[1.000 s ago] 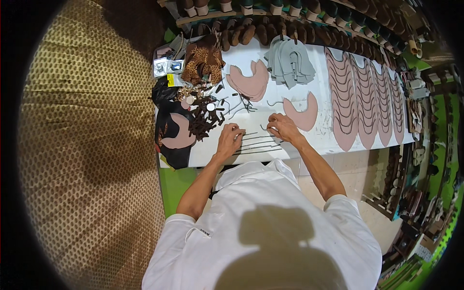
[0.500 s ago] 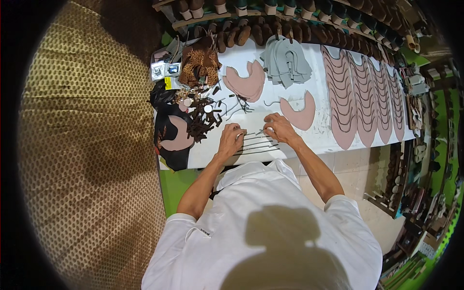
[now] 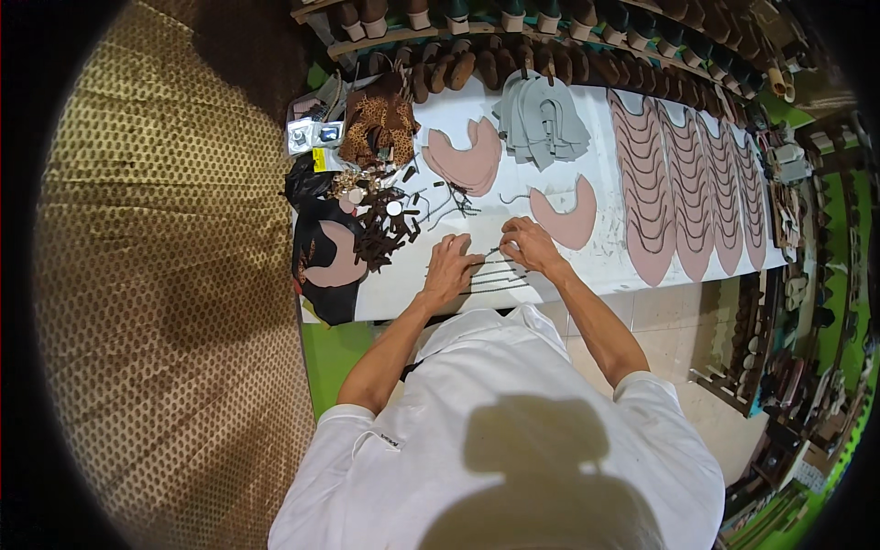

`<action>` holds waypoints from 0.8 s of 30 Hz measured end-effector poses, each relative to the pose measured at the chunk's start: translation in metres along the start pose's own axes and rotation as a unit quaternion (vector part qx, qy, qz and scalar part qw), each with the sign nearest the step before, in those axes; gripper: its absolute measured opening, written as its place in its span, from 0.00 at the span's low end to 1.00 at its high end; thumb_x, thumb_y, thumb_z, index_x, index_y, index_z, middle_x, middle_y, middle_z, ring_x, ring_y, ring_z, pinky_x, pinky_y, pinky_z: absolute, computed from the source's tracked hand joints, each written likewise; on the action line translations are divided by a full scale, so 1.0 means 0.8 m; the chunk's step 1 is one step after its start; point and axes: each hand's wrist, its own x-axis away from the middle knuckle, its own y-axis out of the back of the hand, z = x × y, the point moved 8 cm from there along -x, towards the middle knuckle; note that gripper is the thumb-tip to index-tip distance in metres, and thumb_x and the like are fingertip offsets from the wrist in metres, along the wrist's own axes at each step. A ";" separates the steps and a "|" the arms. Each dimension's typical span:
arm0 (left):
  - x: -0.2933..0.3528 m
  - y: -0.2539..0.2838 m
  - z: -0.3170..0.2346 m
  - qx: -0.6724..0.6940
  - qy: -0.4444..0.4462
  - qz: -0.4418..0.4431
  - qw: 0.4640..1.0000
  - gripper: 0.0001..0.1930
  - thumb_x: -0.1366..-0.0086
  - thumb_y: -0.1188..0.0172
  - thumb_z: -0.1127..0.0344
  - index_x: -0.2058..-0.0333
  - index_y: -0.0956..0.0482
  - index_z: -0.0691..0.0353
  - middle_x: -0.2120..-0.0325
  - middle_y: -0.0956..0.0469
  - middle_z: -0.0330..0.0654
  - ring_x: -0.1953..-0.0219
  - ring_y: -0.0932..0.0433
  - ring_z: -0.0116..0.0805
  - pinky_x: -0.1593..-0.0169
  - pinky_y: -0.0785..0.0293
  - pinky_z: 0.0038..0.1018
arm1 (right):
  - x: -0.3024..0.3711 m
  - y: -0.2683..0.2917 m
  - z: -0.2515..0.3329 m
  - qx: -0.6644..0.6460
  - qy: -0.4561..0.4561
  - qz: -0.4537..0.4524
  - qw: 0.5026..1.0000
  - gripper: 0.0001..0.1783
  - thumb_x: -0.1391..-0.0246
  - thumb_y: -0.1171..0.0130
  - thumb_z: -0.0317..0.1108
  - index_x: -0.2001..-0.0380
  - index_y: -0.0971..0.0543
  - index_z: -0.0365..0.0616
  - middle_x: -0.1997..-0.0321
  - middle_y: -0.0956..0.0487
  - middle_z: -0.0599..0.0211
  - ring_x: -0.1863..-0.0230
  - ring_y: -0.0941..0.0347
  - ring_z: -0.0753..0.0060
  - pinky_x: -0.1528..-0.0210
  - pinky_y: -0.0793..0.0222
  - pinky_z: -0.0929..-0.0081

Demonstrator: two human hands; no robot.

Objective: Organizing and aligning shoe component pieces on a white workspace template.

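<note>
Several thin dark cords (image 3: 500,282) lie side by side on the white worktable, between and just below my hands. My left hand (image 3: 449,268) rests over their left ends, its thumb apart from the other fingers. At the upper right end of the topmost cord, my right hand (image 3: 530,246) has its fingertips closed together on it; the exact grip is partly hidden. Just beyond my right hand lies a pink U-shaped piece (image 3: 568,220), with a loose dark cord curling at its left tip. More short cords (image 3: 454,202) lie tangled ahead of my left hand.
Dark brown small pieces (image 3: 380,234) are heaped at left, beside a pink piece on black material (image 3: 335,257). Pink U-shaped pieces (image 3: 463,160) and grey pieces (image 3: 541,119) are stacked farther back. Overlapping pink rows (image 3: 651,257) cover the right. Shelves of shoe lasts (image 3: 458,69) line the back.
My left hand has shifted slightly right over the cords, and its thumb has spread away from the fingers. My right hand has stayed almost in place.
</note>
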 end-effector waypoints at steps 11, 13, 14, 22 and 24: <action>-0.010 -0.023 -0.008 -0.147 0.005 0.074 0.986 0.21 0.43 0.33 0.69 0.50 0.12 0.40 0.31 0.38 0.44 0.34 0.39 0.48 0.36 0.45 0.55 | 0.003 -0.006 0.002 0.021 0.017 -0.015 1.000 0.12 0.41 0.36 0.41 0.65 0.15 0.42 0.44 0.22 0.63 0.37 0.31 0.55 0.35 0.35 0.57; -0.007 -0.022 -0.004 -0.162 0.011 0.081 0.983 0.23 0.43 0.32 0.68 0.48 0.12 0.38 0.30 0.40 0.44 0.33 0.41 0.48 0.37 0.46 0.57 | 0.001 -0.002 0.013 0.028 0.047 -0.010 0.998 0.13 0.40 0.37 0.41 0.65 0.16 0.42 0.42 0.23 0.62 0.35 0.33 0.55 0.32 0.38 0.55; -0.005 -0.022 -0.004 -0.163 0.014 0.080 0.983 0.23 0.43 0.32 0.68 0.48 0.12 0.38 0.30 0.40 0.44 0.33 0.41 0.48 0.37 0.46 0.57 | 0.000 0.000 0.021 0.036 0.073 -0.007 0.997 0.14 0.39 0.37 0.42 0.65 0.17 0.41 0.40 0.24 0.62 0.32 0.36 0.55 0.30 0.42 0.53; -0.008 -0.019 -0.010 -0.155 0.019 0.095 0.983 0.23 0.43 0.33 0.67 0.48 0.12 0.39 0.29 0.40 0.44 0.32 0.42 0.46 0.35 0.48 0.58 | 0.016 -0.003 0.000 0.122 0.105 0.007 0.987 0.12 0.45 0.34 0.41 0.72 0.19 0.44 0.36 0.26 0.64 0.28 0.39 0.55 0.25 0.49 0.46; -0.007 -0.020 -0.010 -0.158 0.018 0.095 0.983 0.23 0.42 0.33 0.67 0.48 0.13 0.39 0.29 0.40 0.44 0.32 0.42 0.46 0.35 0.48 0.58 | 0.016 -0.001 0.001 0.133 0.103 -0.003 0.986 0.10 0.48 0.33 0.39 0.75 0.19 0.45 0.37 0.26 0.66 0.28 0.39 0.57 0.25 0.49 0.43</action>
